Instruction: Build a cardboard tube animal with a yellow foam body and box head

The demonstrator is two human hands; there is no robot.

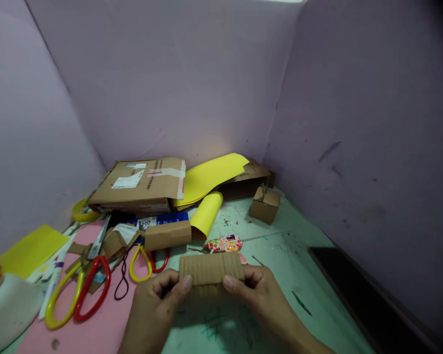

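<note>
Printed on a white label (pixel 146 222) on a blue packet (pixel 173 217): what looks like "204", with the smaller print too fine to read. On top of a large cardboard box (pixel 140 194), a white sticker (pixel 128 180) with faint print, too blurred to make out, and near it a strip of tape (pixel 166 172) with reddish lettering, likewise unreadable.

Held between both hands, low in the middle of the view and over the green table (pixel 299 265): a short piece of ribbed cardboard (pixel 211 268), ridges facing up and forward. Pinched at its left end by the left hand (pixel 155 305), thumb pressed on the near edge, fingers curled behind. Pinched at the right end by the right hand (pixel 268 295) in much the same way. Cannot tell how far round the hidden fingertips reach.

Cannot tell what lies inside the large box. Draped from beside it toward a second cardboard box (pixel 253 174): a yellow sheet (pixel 214 177). Well apart from the hands, at right, a small cardboard box (pixel 265 206) with thin pieces sticking up from its top. Nearer, a yellow paper roll (pixel 209 211), near end open, and just left of it a cardboard tube (pixel 168 236). Just beyond the ribbed piece, a flower-patterned glue gun (pixel 224 243). At left, red-and-yellow-handled scissors (pixel 108 282) over a pink sheet (pixel 107 319).
</note>
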